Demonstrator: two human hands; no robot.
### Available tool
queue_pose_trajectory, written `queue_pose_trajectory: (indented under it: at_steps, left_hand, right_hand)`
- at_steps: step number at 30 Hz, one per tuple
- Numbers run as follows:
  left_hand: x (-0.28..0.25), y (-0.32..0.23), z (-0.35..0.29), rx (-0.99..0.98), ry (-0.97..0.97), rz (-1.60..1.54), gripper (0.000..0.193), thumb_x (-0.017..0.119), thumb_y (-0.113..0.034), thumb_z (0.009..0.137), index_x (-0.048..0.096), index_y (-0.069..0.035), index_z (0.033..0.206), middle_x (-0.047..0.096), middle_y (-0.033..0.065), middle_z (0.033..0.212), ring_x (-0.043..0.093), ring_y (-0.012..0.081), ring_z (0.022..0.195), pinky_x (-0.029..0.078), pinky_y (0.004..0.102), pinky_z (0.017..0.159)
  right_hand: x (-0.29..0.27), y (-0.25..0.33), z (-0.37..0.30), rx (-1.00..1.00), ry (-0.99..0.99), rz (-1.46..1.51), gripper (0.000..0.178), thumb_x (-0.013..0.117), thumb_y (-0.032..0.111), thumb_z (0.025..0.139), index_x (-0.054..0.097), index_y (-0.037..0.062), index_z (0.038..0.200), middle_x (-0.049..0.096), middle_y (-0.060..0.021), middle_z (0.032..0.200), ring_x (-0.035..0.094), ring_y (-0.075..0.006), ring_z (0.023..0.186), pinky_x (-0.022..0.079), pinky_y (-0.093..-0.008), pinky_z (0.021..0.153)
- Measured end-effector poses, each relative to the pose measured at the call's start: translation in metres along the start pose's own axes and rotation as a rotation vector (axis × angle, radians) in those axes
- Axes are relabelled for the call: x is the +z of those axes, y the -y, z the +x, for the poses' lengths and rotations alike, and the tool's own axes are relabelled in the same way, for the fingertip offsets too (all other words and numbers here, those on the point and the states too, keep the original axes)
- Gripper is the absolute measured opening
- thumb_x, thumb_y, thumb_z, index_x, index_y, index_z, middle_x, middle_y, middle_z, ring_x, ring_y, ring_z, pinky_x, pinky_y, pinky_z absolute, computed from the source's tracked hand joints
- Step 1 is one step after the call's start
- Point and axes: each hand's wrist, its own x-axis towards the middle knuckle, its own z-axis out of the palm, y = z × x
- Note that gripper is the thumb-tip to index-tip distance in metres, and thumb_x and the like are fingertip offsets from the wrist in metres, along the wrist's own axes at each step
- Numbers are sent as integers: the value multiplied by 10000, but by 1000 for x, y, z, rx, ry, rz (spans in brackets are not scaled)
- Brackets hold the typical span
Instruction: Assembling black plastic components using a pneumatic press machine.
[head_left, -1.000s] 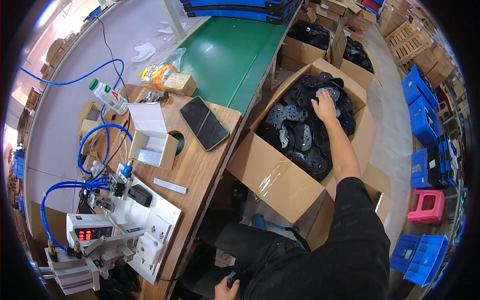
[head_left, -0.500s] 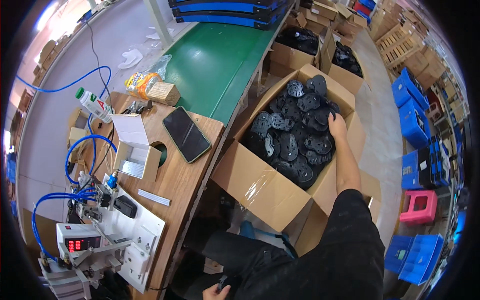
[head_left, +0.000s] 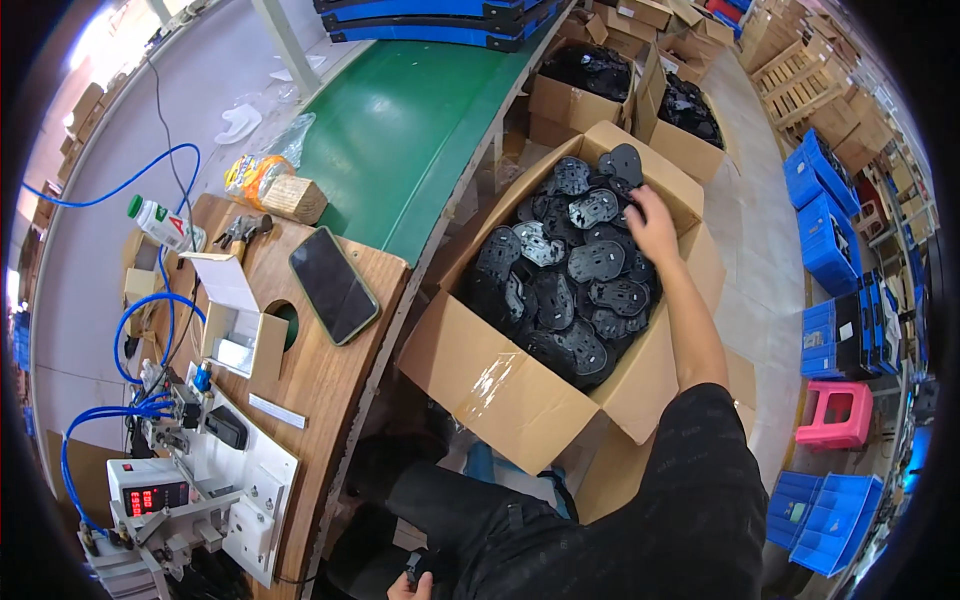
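- left hand (head_left: 409, 588), at the lower edge: its grip looks closed round a small dark piece (head_left: 414, 567), best held low, clear of the box.
- black parts (head_left: 597, 262): heaped in the open box (head_left: 490, 385), right of the worktop (head_left: 330, 400), overlapping, so a top piece should come free more easily than a buried 1.
- right hand (head_left: 652, 225): fingers curved down at the heap's far right; i cannot tell whether its grip has hold of a part. a pinch on 1 rim, then a straight lift, would disturb the neighbours least.
- machine (head_left: 150, 497), with blue hoses (head_left: 68, 470), fills the near left of the worktop.
- bottle (head_left: 168, 222): tilted, beyond the machine.
- small carton (head_left: 268, 350): lid up, a pale strip (head_left: 278, 411) lying in front of it.
- phone (head_left: 335, 284): near the worktop's right edge, easily knocked by a part swung left.
- flap (head_left: 645, 395): splayed out beside the right forearm, likely to catch the sleeve.
- pink stool (head_left: 835, 415): well apart at right.
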Motion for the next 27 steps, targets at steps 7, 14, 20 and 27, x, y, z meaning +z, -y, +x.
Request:
queue_pose_trajectory:
  at_steps: [7,14,20,27]
  left_hand:
    - [13,7,-4,-8,-7,-125,188,682,-130,972,610,39,927,547,7,767,435,120,743,436,305,652]
    - [14,21,-16,22,-99,-54,246,676,-164,981,548,28,896,472,18,752,393,124,726,391,313,623]
    - [16,22,-19,43,-129,-37,269,666,-190,986,569,53,924,498,49,725,385,151,688,388,348,596]
    - [15,15,-15,14,-138,-33,277,660,-208,993,584,53,940,513,67,722,396,164,692,399,370,601]
  right_hand:
    - [-26,-46,-15,405,278,-296,557,622,381,924,555,132,1418,598,-186,1398,566,-348,1299,446,-432,1102]
    - [-40,-48,43,648,800,-657,458,590,185,826,700,71,1256,629,-203,1354,592,-358,1282,465,-437,1075]
    - [-47,18,67,478,416,-681,489,649,374,848,683,28,1192,700,-204,1183,646,-398,1137,506,-461,1006]
    - [12,-63,1,318,341,-409,493,548,325,952,547,152,1414,580,-200,1392,569,-386,1266,454,-470,1084]
